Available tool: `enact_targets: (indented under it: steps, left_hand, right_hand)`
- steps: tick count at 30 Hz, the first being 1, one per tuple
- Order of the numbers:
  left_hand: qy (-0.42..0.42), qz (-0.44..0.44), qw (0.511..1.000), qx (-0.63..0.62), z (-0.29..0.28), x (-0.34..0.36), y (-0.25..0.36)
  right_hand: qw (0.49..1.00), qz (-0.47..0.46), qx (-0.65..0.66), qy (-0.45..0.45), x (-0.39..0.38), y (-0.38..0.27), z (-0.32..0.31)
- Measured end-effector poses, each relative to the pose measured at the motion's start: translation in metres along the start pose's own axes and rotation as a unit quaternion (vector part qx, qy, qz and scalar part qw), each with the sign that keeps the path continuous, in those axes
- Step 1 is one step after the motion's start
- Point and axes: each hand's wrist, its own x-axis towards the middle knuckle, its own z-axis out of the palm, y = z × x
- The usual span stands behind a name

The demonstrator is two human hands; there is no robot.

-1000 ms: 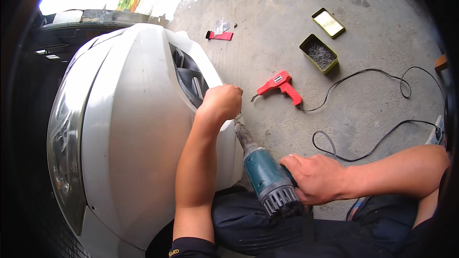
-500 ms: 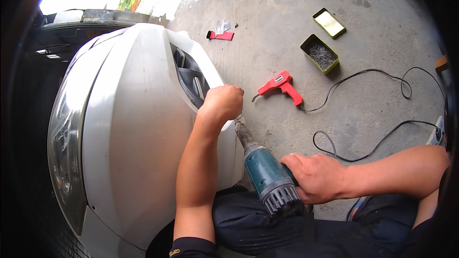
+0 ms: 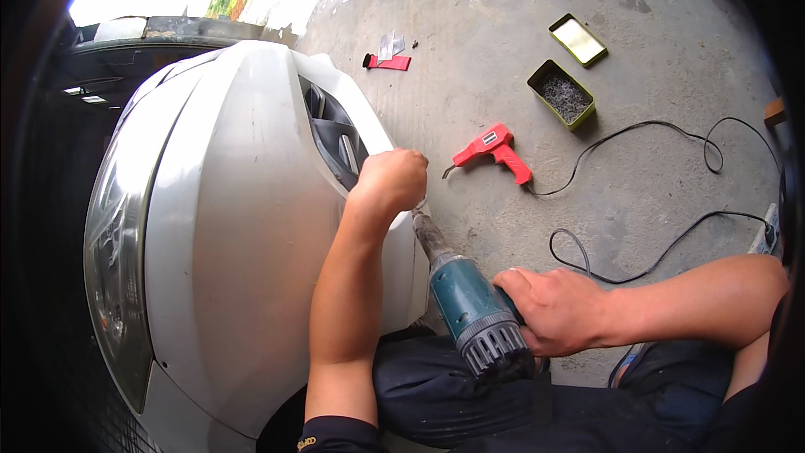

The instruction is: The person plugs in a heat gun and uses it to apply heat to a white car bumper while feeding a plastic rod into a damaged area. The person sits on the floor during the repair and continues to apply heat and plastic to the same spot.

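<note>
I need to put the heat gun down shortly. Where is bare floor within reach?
Bare concrete lies between the white bumper and red glue gun. Crowded right of it: black cords, tin of staples, and its lid.

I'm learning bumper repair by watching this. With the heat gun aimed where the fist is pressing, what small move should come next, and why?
Probably sweep the heat gun nozzle a little sideways along the white bumper edge. The right hand points the nozzle right beside the left hand, which presses closed on that edge, so shifting it would likely spread the heat and spare the knuckles.
</note>
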Motion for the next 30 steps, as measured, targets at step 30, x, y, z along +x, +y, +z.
enact_targets:
  steps: [30]
  left_hand:
    - [-0.016,-0.014,1.0,0.02,-0.0039,-0.003,0.0036]
  right_hand:
    - [1.0,-0.018,0.003,0.012,-0.0014,0.0048,0.0006]
